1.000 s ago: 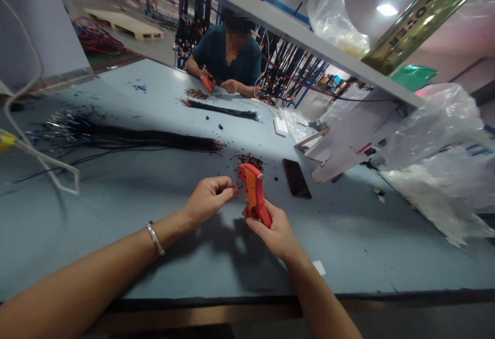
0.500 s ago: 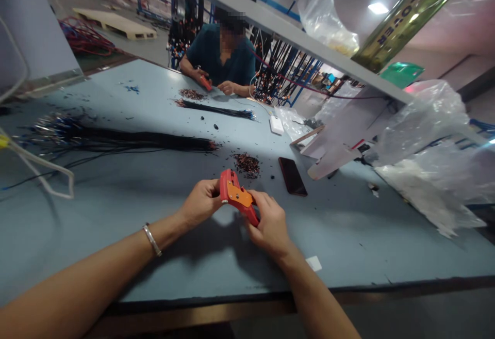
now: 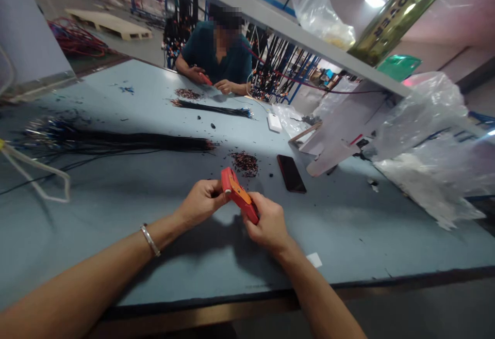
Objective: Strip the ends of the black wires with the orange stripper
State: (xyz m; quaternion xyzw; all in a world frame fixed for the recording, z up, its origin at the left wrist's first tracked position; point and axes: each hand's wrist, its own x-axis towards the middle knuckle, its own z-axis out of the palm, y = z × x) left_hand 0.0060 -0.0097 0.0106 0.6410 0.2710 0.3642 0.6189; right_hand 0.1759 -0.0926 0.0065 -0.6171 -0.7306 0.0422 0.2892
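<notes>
My right hand (image 3: 266,221) is wrapped round the handles of a red and orange wire stripper (image 3: 238,194), which slants up to the left over the table. At the tool's head, my left hand (image 3: 203,200) is closed with thumb and fingers pinched. Whatever those fingers hold is hidden or too small to make out. Just beyond the tool lies a pile of small dark and coppery scraps (image 3: 245,164). Further left stretches a thick bundle of black wires (image 3: 143,140), its copper-coloured ends pointing toward the pile.
Right of the scraps lies a phone (image 3: 291,173) on the blue-grey table (image 3: 185,272). Across the table a person (image 3: 212,50) holds another red tool, behind a second wire bundle (image 3: 212,108). Plastic bags (image 3: 421,117) crowd the right side. A beam (image 3: 294,32) crosses overhead.
The stripper has turned in my right hand, so less of its orange face shows and its handles look closer together. My left hand stays beside its head. The whole view has shifted slightly.
</notes>
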